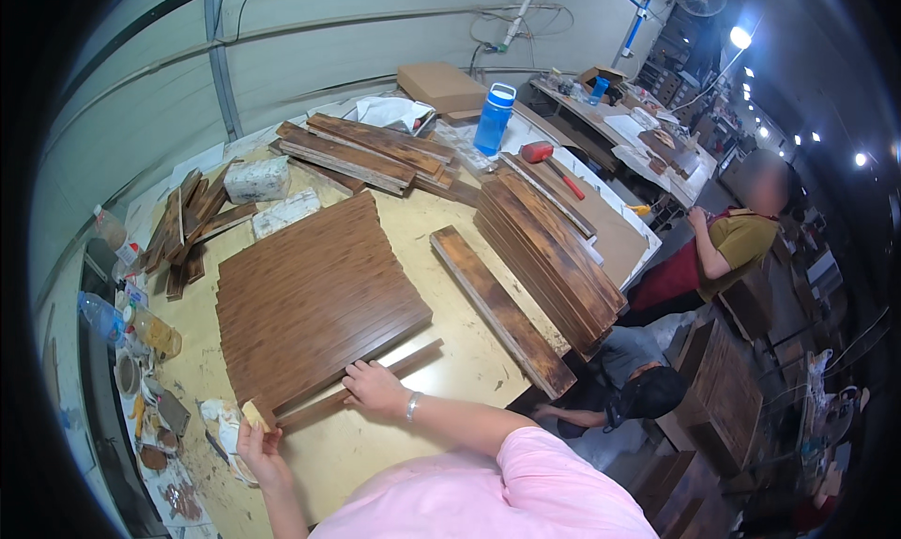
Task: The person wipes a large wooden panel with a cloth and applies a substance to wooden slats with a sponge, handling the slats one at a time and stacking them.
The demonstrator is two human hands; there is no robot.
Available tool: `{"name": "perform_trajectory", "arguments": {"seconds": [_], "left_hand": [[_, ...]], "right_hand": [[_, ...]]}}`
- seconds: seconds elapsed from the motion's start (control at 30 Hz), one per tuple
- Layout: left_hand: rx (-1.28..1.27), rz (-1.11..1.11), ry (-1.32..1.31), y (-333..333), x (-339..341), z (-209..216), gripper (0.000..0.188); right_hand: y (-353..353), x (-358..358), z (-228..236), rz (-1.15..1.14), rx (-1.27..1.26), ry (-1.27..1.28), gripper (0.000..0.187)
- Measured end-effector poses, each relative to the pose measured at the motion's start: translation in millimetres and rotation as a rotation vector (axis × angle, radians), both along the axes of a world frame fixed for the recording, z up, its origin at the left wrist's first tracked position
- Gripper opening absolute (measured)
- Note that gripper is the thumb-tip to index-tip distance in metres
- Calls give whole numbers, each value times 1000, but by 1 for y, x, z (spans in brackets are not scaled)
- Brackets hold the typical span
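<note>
In my left hand (264, 456) is a small pale-yellow block (253, 414), pinched between thumb and fingers. It may be a sponge, but I cannot tell for certain. The block is close to the left end of a narrow brown wooden strip (413, 356). My right hand (375, 390), with a bracelet at the wrist, grips that strip near its middle. Just beyond the strip lies a wide row of brown wooden boards (319, 290), side by side with an uneven far edge. A stained white cloth (222, 422) is beside my left hand.
Dark-streaked planks (502, 309) lie to the right, by a stacked row (549, 257). A red-headed mallet (539, 152) and blue bottle (494, 121) stand farther back. Bottles and cups (155, 332) crowd the left edge. Two people (741, 243) are at the right.
</note>
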State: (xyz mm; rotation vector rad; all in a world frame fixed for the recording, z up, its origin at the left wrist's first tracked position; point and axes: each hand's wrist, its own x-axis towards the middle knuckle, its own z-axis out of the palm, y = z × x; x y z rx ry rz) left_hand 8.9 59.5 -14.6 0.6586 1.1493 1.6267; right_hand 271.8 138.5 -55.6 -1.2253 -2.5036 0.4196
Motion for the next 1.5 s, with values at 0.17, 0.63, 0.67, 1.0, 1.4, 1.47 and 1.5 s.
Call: {"name": "perform_trajectory", "arguments": {"seconds": [0.17, 0.63, 0.67, 1.0, 1.4, 1.47, 1.5], "left_hand": [[-13, 45, -19, -3, -4, 5, 23], [-103, 6, -63, -11, -1, -11, 13], [-105, 1, -64, -12, -2, -12, 12], [-159, -19, -72, -16, 5, -15, 9], [-201, -79, -90, -17, 13, -15, 18], [-204, -87, -91, -17, 14, -14, 18], [-210, -84, -95, -16, 15, -14, 18]], "right_hand": [[6, -19, -6, 11, -56, -20, 28], [0, -15, 0, 12, -33, 42, 26], [0, -15, 2, 13, -46, 37, 26], [-3, -16, 7, 0, -52, 31, 26], [-5, -15, 5, -17, 2, 53, 25], [-4, -15, 3, -15, 2, 54, 25], [-4, -15, 3, -11, 6, 60, 25]]}}
